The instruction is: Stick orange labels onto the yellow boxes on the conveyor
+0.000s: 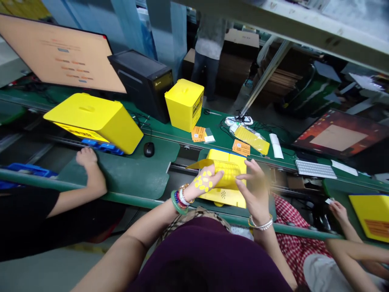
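My left hand [206,179] is closed on a yellow sticker sheet [227,172] marked with rows of small oval shapes. Several yellow oval stickers cling to the back of that hand. Underneath lies a yellow box-like case [226,197] with a patch of small dark holes, partly covered by the sheet and my hands. At the sheet's right edge is my right hand [257,188], its fingers apart and partly smeared by motion; I see nothing held in it.
Ahead stand a yellow bin [184,103] and a black computer tower [142,81]. A larger yellow box [91,117] and a mouse [148,149] are left. Orange cards [241,147] and yellow sheets [252,139] lie behind the case. Co-workers' hands [86,157] show both sides.
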The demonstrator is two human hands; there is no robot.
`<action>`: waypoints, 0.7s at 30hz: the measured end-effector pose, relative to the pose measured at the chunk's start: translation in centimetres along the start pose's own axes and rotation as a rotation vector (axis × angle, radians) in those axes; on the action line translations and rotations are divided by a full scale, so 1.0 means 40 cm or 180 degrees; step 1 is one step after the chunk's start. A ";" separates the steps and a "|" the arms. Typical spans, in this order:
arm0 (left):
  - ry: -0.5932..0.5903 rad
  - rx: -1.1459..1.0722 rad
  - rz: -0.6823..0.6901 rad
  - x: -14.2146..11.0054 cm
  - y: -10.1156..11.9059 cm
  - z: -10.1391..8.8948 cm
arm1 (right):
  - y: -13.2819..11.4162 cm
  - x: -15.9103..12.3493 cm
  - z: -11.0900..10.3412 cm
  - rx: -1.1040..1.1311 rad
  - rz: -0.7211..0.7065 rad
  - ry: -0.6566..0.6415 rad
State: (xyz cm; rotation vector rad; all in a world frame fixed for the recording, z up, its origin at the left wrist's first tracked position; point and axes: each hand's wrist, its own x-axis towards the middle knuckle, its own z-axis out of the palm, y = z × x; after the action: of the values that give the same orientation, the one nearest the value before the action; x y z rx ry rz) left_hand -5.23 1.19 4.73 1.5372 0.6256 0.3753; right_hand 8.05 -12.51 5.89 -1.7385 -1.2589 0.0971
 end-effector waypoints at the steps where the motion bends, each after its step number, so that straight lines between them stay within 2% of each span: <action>1: -0.0051 -0.0105 0.0043 0.002 0.002 -0.003 | 0.006 -0.004 0.001 -0.0100 -0.0043 -0.0044; 5: -0.0302 -0.0664 0.0115 -0.002 0.018 -0.007 | 0.016 -0.013 0.014 -0.0500 -0.0165 -0.0149; 11: -0.0778 -0.1020 0.0186 -0.008 0.042 -0.004 | 0.016 -0.006 0.019 -0.0762 -0.0304 -0.0114; 21: -0.0705 -0.0682 0.0079 -0.003 0.011 -0.001 | 0.022 -0.002 0.010 -0.1068 -0.0549 -0.0511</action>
State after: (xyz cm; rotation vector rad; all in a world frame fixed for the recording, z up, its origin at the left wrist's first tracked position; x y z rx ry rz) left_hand -5.29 1.17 5.17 1.3591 0.3804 0.2763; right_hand 8.39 -12.34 5.00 -1.9242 -1.6107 -0.0818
